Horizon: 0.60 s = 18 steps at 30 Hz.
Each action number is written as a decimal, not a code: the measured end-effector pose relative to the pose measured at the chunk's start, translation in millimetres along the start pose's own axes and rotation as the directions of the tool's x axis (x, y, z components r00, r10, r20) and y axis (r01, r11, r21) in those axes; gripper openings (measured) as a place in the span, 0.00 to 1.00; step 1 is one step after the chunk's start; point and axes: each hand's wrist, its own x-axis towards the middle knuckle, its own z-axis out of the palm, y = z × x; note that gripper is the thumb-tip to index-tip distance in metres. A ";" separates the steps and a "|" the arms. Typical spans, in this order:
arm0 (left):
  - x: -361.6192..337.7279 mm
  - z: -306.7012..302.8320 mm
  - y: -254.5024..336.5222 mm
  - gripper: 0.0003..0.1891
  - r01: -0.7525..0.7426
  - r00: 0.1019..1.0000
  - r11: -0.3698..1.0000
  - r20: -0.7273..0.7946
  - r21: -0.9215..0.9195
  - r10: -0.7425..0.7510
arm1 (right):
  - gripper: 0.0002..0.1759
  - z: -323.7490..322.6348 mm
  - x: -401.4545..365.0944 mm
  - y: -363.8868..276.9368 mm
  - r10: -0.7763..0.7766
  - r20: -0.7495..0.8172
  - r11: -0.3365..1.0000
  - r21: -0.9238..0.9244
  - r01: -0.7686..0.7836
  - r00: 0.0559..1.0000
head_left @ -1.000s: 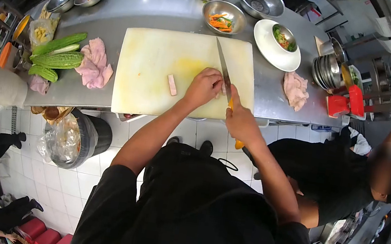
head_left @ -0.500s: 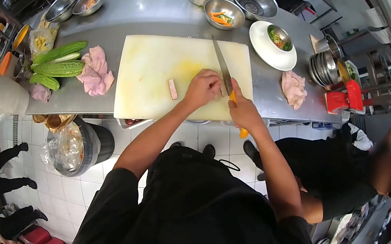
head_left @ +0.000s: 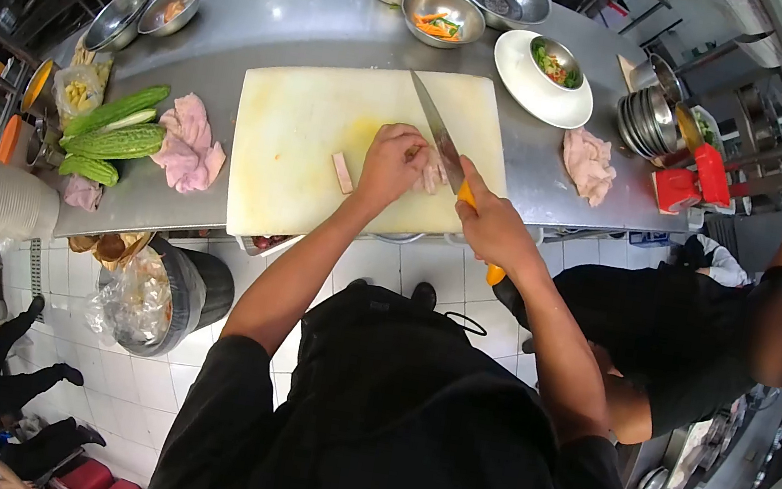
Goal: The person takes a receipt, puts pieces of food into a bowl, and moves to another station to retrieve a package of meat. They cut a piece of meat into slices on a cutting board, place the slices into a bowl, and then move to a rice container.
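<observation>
On the white cutting board, my right hand grips a kitchen knife by its orange handle. The blade points away toward the board's far edge. My left hand is closed, fingers curled against pale pink meat beside the blade. Several thin cut pieces show there; my fingers and the knife partly cover them. A separate pale pink strip of meat lies on the board to the left of my left hand. A yellow stain marks the board beyond my hand.
Ridged green gourds and a pink cloth lie left of the board; another cloth lies right. Metal bowls and a white plate stand behind. A co-worker is close on my right. A lined bin stands below left.
My left hand has shifted slightly left, away from the blade. More cut pink pieces now show between it and the knife. The knife's handle end has swung slightly right.
</observation>
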 end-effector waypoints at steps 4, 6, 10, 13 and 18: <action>-6.1 -4.3 17.4 0.06 -0.156 0.988 0.985 0.029 0.080 0.154 | 0.36 -0.7 0.8 6.3 -0.029 -0.040 0.997 -0.077 0.026 0.999; -7.1 -2.6 15.1 0.05 -0.221 0.970 0.970 0.121 0.097 0.209 | 0.36 -3.6 -0.8 3.4 -0.013 -0.027 0.996 -0.092 0.011 1.000; -9.8 -11.5 10.0 0.06 -0.244 0.963 0.963 0.148 0.113 0.226 | 0.36 1.0 3.1 8.7 -0.067 -0.042 0.994 -0.087 0.063 0.997; -7.9 -13.7 10.8 0.05 -0.192 0.981 0.978 0.052 0.082 0.188 | 0.36 8.0 9.1 15.7 -0.084 -0.061 0.994 -0.068 0.080 0.995; 1.2 -11.2 6.4 0.06 -0.087 0.996 0.993 -0.013 0.079 0.088 | 0.36 13.2 11.9 10.4 0.012 0.003 1.000 -0.014 -0.011 1.000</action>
